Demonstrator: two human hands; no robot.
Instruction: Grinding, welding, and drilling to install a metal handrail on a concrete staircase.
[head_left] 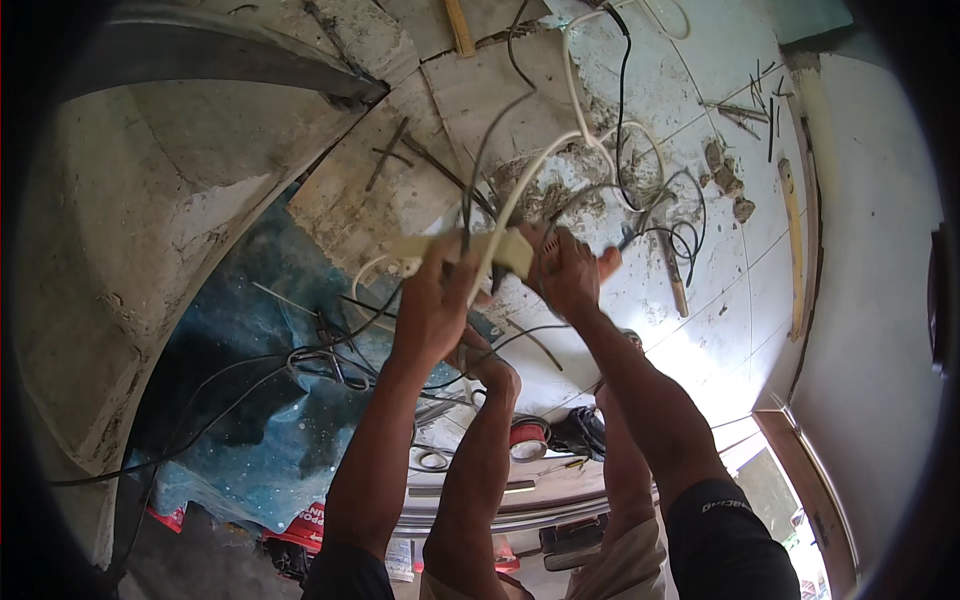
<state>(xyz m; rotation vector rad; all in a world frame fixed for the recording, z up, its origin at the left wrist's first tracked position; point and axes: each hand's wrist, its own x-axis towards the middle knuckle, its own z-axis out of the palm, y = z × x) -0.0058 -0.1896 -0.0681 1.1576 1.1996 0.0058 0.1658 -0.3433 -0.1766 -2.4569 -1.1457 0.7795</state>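
Note:
Both my hands are raised in front of me, close together over the floor. My left hand (437, 305) is closed around a long cream block (512, 252) that looks like a power strip, slightly blurred. A thick white cable (540, 160) arches up past it, and a thin black cable (483, 150) hangs down to the same place. My right hand (568, 278) is closed at the block's right end. Its fingers wrap something partly hidden, with a slotted reddish part showing; I cannot tell its kind. An orange-red piece (609, 262) shows just beyond that hand.
Black cables (330, 365) tangle over a blue sheet (230, 400) at left. A wooden-handled tool (674, 280), rubble (728, 180) and a wooden strip (793, 250) lie on the tiles at right. A red reel (528, 440) sits nearer me. A curved concrete edge (215, 240) borders the left.

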